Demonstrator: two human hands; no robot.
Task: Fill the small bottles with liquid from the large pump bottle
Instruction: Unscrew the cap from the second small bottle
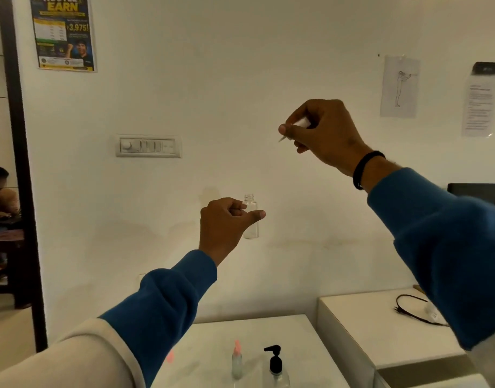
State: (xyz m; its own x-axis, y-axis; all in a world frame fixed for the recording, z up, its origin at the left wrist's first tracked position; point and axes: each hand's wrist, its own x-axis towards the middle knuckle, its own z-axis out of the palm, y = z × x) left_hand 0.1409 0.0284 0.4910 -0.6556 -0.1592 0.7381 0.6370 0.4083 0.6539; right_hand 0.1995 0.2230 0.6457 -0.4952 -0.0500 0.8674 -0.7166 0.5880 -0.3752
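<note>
My left hand [226, 222] is raised in front of the wall and pinches a small clear bottle [251, 219] upright, its mouth uncapped and nothing visible inside. Higher and to the right, my right hand [321, 133] grips a white sprayer cap [302, 124] with a thin dip tube pointing down-left. Below, on the white table [212, 345], the large pump bottle [277, 368] with a black pump head stands at the bottom edge. Beside it on the left stands a small bottle with a pink cap [237, 362].
A pink cap-like piece [170, 357] lies on the table to the left. A second white table [380, 326] at the right holds a black cable [414, 309]. A wall switch panel [148, 146] and papers hang behind. A dark door frame [19, 163] stands at the left.
</note>
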